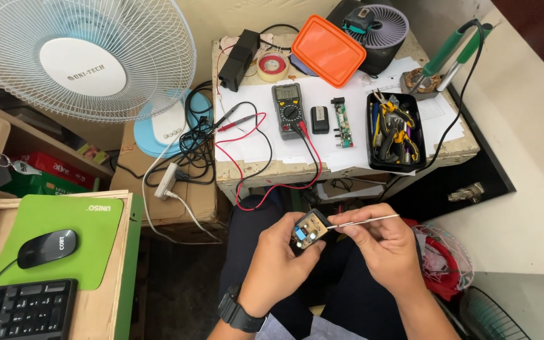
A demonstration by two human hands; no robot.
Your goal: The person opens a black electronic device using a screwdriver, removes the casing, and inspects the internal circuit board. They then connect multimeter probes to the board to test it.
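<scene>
My left hand [283, 261] grips a small black adapter shell with a tan circuit board [308, 230] showing inside it, held over my lap. My right hand [382, 242] pinches thin metal tweezers [366, 220], whose tips rest at the board's right edge. A black watch sits on my left wrist. Both hands are below the front edge of the small worktable [272, 170].
On the worktable lie a multimeter [289, 110] with red and black leads, a green circuit board [342, 121], a small black block [320, 119], a black tray of pliers [395, 132], an orange lid [327, 49], tape and a soldering iron stand [432, 79]. A white fan [83, 60] stands left; a mouse [46, 247] and keyboard lie lower left.
</scene>
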